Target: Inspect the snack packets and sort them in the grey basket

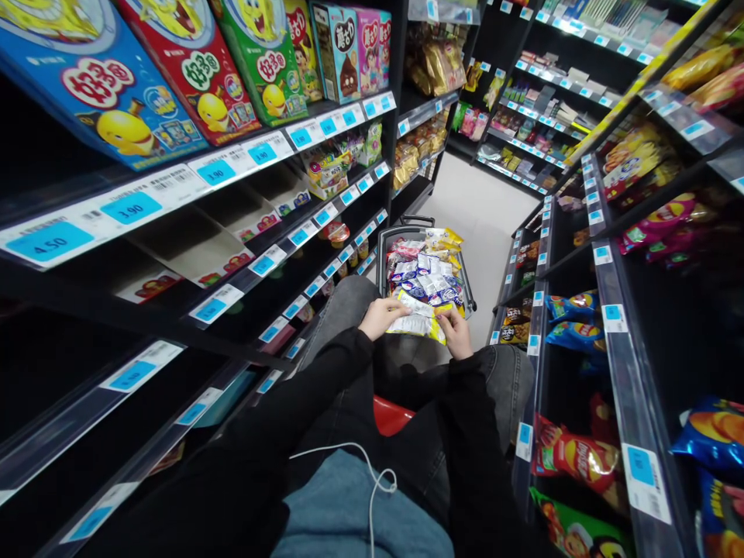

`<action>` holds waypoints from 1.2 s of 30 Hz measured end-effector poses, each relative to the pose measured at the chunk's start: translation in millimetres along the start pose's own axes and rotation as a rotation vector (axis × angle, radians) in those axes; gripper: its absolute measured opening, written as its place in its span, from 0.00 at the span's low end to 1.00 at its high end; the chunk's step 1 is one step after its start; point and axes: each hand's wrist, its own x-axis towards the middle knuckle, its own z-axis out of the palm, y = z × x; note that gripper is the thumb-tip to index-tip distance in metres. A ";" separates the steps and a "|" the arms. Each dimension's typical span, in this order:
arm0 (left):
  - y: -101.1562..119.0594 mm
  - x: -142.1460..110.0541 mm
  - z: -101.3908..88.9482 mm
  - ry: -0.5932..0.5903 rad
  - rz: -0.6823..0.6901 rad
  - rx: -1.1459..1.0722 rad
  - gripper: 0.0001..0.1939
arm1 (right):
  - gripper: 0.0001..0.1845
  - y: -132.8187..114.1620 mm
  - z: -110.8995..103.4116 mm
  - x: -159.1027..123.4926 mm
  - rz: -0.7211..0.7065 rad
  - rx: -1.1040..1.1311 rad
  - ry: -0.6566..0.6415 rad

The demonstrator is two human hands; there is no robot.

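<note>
Both hands, the left (384,316) and the right (456,330), pinch a yellow-and-white packet (415,316) (crinkly thing) by a basket (470,298) heaped with packets (430,275).

- Looks crinkled and glossy, like plastic film, on the yellow-edged packet (415,324)
- Looks like smooth printed card on the blue box (133,70)
- Looks like matt cloth on the black sleeves (308,387)

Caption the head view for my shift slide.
Two bare hands hold a white-and-yellow packet at a black-rimmed basket of packets between store shelves.
</note>
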 end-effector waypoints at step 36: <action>5.7 -3.7 4.0 -0.104 -0.187 -0.684 0.31 | 0.22 3.1 -19.4 0.8 0.189 0.433 -0.041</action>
